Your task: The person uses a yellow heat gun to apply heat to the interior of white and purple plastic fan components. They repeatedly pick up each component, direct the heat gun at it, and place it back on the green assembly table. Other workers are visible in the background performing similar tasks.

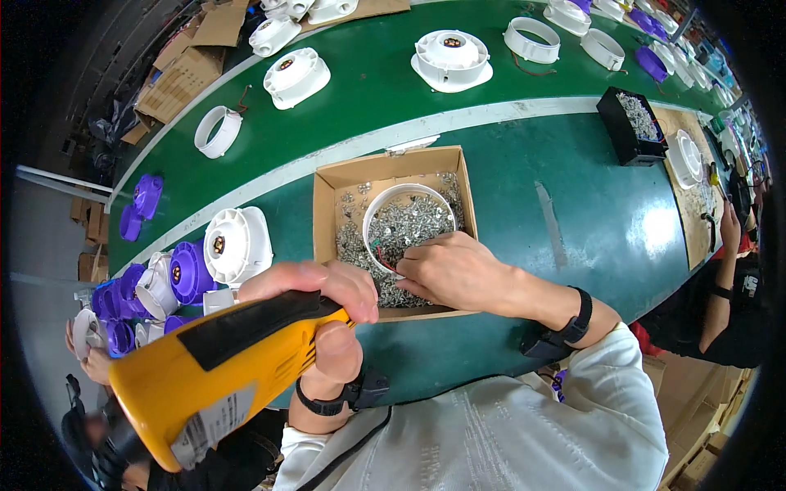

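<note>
A cardboard box [326, 182] full of small silvery metal pieces [348, 233] sits on the bench in front of me. Inside it rests a white plastic ring [368, 219], with more of the pieces visible through its opening. My right hand [454, 270] pinches the ring's near rim, where a thin red wire [381, 260] runs. My left hand [332, 307] is wrapped around a large yellow-and-black power tool [237, 352], held above the box's near left corner. The tool's working tip is hidden behind my fingers.
White fan housings [237, 245] and purple ones [192, 272] crowd the left. Beyond a pale rail, a green belt [368, 90] carries more housings and rings [219, 132]. A black bin [629, 127] of metal pieces stands right. Co-workers' hands show at left [97, 364] and right [729, 227].
</note>
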`<action>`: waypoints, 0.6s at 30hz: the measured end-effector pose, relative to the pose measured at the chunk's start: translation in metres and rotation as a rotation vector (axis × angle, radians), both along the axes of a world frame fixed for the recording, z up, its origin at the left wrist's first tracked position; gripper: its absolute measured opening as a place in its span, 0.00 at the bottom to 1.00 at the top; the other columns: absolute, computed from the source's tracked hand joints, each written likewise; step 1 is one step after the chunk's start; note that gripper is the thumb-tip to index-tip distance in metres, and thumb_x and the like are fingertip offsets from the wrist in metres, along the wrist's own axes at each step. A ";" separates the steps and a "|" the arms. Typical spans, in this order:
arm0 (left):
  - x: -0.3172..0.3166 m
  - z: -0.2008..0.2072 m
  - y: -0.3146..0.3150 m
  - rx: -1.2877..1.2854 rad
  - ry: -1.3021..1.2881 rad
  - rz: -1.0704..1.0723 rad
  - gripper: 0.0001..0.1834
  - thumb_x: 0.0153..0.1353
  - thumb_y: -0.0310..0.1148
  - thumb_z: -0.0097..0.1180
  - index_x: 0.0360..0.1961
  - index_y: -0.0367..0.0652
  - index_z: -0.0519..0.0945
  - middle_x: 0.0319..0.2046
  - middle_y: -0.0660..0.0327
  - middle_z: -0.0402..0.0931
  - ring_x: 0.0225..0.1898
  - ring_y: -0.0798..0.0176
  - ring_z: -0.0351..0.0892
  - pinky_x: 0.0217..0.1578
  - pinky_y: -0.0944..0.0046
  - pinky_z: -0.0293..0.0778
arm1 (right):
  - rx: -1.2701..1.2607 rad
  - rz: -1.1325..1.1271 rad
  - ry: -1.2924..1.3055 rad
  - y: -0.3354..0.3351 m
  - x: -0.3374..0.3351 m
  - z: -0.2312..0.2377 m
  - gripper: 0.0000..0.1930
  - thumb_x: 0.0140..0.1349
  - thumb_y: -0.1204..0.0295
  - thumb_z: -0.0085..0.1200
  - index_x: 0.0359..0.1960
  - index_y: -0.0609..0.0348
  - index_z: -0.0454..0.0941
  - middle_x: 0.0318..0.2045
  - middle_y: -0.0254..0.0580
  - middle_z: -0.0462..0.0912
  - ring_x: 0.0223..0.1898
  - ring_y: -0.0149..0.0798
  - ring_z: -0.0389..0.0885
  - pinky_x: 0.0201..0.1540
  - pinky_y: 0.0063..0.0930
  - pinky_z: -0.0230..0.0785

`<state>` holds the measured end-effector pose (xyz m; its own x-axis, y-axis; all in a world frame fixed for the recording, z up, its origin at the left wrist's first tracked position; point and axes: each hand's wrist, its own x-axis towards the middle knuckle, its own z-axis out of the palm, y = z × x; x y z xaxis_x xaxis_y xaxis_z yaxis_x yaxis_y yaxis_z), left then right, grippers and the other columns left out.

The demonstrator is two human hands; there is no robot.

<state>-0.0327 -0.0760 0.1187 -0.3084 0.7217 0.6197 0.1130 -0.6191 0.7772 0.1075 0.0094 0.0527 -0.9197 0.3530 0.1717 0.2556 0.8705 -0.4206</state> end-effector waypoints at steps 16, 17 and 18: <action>-0.024 -0.007 -0.020 0.103 -0.137 0.111 0.25 0.64 0.49 0.48 0.50 0.41 0.59 0.16 0.59 0.67 0.15 0.64 0.66 0.18 0.63 0.66 | -0.117 -0.020 0.037 -0.005 -0.002 0.006 0.13 0.60 0.67 0.52 0.41 0.62 0.66 0.32 0.48 0.77 0.29 0.51 0.80 0.27 0.43 0.73; -0.026 -0.011 -0.022 0.097 -0.175 0.106 0.26 0.64 0.48 0.49 0.51 0.40 0.58 0.16 0.58 0.69 0.16 0.62 0.68 0.19 0.62 0.68 | -0.138 -0.019 0.043 -0.005 -0.003 0.007 0.13 0.60 0.68 0.52 0.41 0.62 0.66 0.33 0.48 0.76 0.29 0.51 0.80 0.27 0.43 0.73; -0.028 -0.015 -0.023 0.113 -0.180 0.111 0.26 0.64 0.48 0.50 0.50 0.40 0.58 0.15 0.58 0.68 0.14 0.63 0.67 0.17 0.63 0.68 | -0.159 -0.019 0.048 -0.006 -0.004 0.009 0.14 0.60 0.68 0.52 0.41 0.62 0.65 0.33 0.49 0.76 0.29 0.52 0.80 0.27 0.43 0.73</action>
<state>-0.0609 -0.0986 0.1038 -0.4944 0.6063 0.6228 0.0513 -0.6949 0.7172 0.1036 0.0032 0.0614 -0.9049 0.3962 0.1556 0.2475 0.7871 -0.5650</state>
